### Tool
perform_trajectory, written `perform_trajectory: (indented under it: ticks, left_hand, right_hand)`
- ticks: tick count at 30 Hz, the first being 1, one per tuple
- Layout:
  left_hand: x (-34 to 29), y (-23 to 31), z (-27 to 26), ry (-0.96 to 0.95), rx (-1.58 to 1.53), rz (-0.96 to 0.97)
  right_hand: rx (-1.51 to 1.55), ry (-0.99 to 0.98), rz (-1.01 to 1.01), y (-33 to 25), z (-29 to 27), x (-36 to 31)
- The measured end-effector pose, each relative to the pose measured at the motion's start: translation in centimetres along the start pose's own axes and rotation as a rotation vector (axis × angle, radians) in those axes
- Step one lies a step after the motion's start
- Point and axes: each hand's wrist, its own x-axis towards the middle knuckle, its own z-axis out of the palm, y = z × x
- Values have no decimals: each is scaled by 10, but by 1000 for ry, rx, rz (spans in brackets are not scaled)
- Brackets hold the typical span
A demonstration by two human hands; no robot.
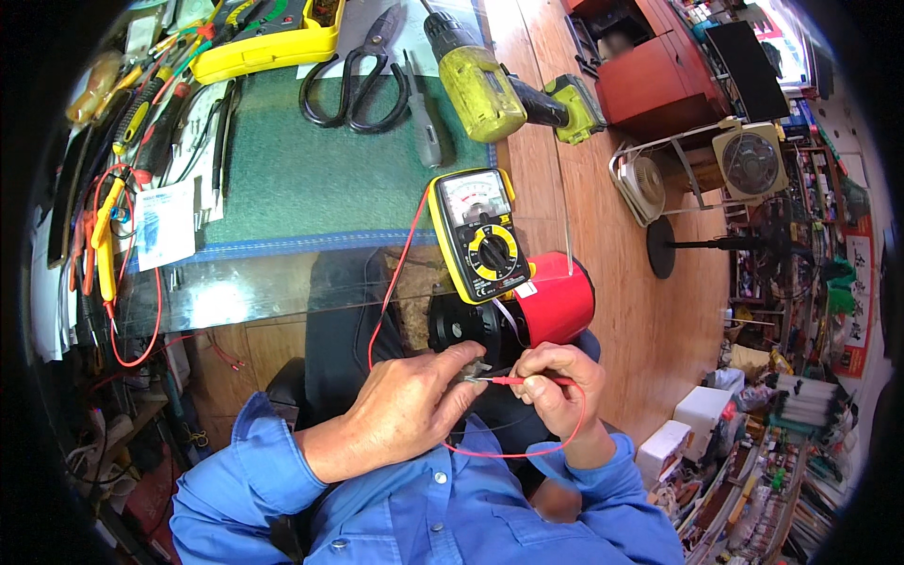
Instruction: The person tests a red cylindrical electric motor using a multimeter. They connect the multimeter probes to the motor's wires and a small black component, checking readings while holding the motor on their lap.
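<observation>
My right hand [562, 377] is closed on a red test probe [506, 380], its metal tip pointing left. The tip meets or nearly meets a small metallic part [477, 369] between the thumb and fingers of my left hand [411, 399]; its kind is too small to tell. From the probe a red lead [513, 456] loops below my hands. Just beyond them, a yellow and black analog multimeter [492, 252] leans by the table edge, against a red cylindrical housing [557, 306]. Next to that housing sits a black round part [459, 318], partly hidden by the meter.
On the green mat [292, 160] lie black-handled scissors [363, 80] and a grey screwdriver [424, 122]. A yellow-green cordless drill [480, 89] lies at the table's right edge. Hand tools [141, 118] crowd the left side. Fans [749, 160] and crowded shelves stand to the right.
</observation>
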Motion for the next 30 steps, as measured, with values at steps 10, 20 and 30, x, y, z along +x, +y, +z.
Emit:
perform_trajectory:
  ticks: [10, 20, 30]
  left_hand:
    - [-2, 4, -3, -53, 18, -5]
    - [-1, 4, -2, -79, 30, 1]
    - [-2, 2, -3, -66, 27, 18]
  right_hand:
    - [-86, -150, 63, -7, -6, 2]
    - [-128, -184, 99, -8, -7, 5]
    - [-45, -211, 130, -3, -11, 5]
